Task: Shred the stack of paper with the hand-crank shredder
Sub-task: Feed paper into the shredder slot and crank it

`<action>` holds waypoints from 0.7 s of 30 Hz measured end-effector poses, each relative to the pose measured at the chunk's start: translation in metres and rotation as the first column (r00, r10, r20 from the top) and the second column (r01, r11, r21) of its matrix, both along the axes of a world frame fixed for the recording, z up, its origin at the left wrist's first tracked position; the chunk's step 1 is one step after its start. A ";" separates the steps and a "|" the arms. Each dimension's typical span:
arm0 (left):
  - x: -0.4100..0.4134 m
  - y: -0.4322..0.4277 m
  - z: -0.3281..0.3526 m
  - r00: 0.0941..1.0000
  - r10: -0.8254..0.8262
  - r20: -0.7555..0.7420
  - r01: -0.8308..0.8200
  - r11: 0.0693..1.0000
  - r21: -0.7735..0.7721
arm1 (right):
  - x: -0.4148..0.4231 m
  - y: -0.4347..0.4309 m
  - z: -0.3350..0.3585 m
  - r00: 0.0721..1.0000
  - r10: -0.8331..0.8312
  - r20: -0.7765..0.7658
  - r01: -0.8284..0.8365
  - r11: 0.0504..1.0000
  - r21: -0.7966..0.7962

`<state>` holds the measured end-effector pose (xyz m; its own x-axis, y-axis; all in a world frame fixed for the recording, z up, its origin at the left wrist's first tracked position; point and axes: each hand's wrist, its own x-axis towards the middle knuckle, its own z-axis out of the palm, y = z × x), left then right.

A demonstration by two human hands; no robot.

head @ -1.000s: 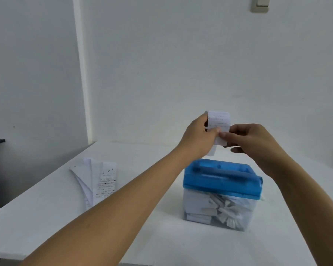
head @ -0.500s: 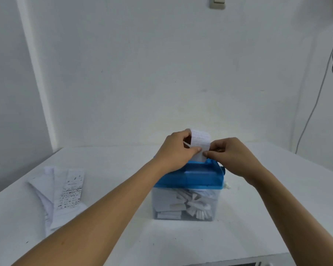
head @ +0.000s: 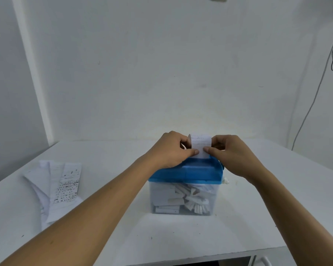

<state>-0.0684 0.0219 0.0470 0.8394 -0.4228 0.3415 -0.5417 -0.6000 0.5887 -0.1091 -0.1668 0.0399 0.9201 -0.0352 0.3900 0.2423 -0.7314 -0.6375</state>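
Paper slip (head: 201, 145), narrow, printed and curled over at its top, stands upright at the slot of the shredder (head: 188, 172), whose glossy blue plastic lid sits near the middle of the white table (head: 123, 237). The left hand (head: 171, 150) pinches the slip's left edge and the right hand (head: 232, 156) pinches its right edge. Under the lid, a clear boxy bin (head: 161, 194) holds white strips. The stack of paper (head: 60, 185), thin creased sheets fanned flat, lies well apart near the table's left edge, with smooth tabletop stretching between it and the shredder and on to the near edge. A thin cable (head: 315, 93) hangs down the right wall.
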 end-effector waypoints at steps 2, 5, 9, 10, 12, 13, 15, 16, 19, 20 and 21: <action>0.000 0.002 -0.002 1.000 0.000 0.021 0.000 1.000 0.005 | 0.001 0.003 -0.002 1.000 -0.004 0.026 0.005 1.000 -0.023; -0.002 0.003 -0.004 0.999 -0.017 0.034 0.017 1.000 0.002 | 0.000 0.003 -0.005 0.999 -0.008 0.050 0.009 1.000 -0.016; -0.002 0.005 -0.006 0.999 -0.031 -0.014 0.031 0.999 -0.006 | -0.001 -0.001 -0.012 0.996 0.006 0.091 -0.008 1.000 0.015; 0.000 0.006 -0.007 0.999 -0.027 -0.028 0.027 1.000 -0.010 | -0.001 -0.003 -0.014 0.995 0.009 0.100 -0.014 0.999 0.048; 0.001 0.005 -0.009 0.999 -0.013 -0.033 0.013 1.000 0.000 | -0.001 -0.008 -0.020 0.993 -0.022 0.116 0.000 0.983 0.184; 0.001 0.004 -0.009 1.000 -0.004 -0.030 0.004 1.000 0.005 | -0.001 -0.013 -0.026 0.991 -0.052 0.124 0.019 0.966 0.257; 0.001 0.003 -0.010 1.000 0.010 -0.029 -0.010 1.000 0.009 | -0.004 -0.021 -0.040 0.989 -0.101 0.109 0.064 0.951 0.303; 0.002 0.002 -0.011 1.000 0.016 -0.027 -0.016 1.000 0.013 | -0.008 -0.026 -0.048 0.992 -0.101 0.080 0.077 0.962 0.260; -0.001 0.000 -0.011 0.999 0.035 -0.015 -0.034 0.999 0.035 | -0.023 -0.026 -0.073 0.999 -0.012 -0.030 0.012 1.000 0.026; -0.001 -0.001 -0.010 0.999 0.039 -0.010 -0.038 0.998 0.043 | -0.026 -0.024 -0.081 0.999 -0.002 -0.044 0.000 0.999 -0.049; -0.002 -0.001 -0.009 0.999 0.045 -0.007 -0.044 0.998 0.050 | -0.028 -0.022 -0.089 0.999 -0.008 -0.042 0.003 0.992 -0.124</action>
